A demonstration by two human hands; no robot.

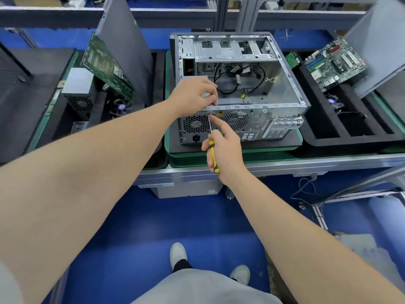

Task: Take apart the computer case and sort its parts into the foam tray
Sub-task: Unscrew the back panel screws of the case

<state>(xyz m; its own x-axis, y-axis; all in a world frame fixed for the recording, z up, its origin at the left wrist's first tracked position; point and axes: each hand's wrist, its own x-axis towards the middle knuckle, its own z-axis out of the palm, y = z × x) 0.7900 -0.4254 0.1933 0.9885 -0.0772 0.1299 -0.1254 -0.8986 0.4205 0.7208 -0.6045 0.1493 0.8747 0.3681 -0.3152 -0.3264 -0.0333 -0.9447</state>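
Note:
An open silver computer case (282, 84) lies on its side on a green-edged mat (241, 156), rear panel facing me. Black cables (238, 77) lie loose inside it. My left hand (195, 95) grips the case's near top edge, over the power supply (195, 126). My right hand (223, 150) holds a yellow-and-black screwdriver (211, 152). Its shaft points up at the rear panel between the two fan grilles, and my forefinger lies along the shaft. A black foam tray (341, 141) at the right holds a motherboard (335, 64).
At the left, another tray (54, 119) carries a green circuit board (105, 66), a power supply unit (80, 84) and a dark side panel (127, 44). A grey panel (381, 44) leans at the far right. The bench's metal rail (285, 165) runs along the front; blue floor lies below.

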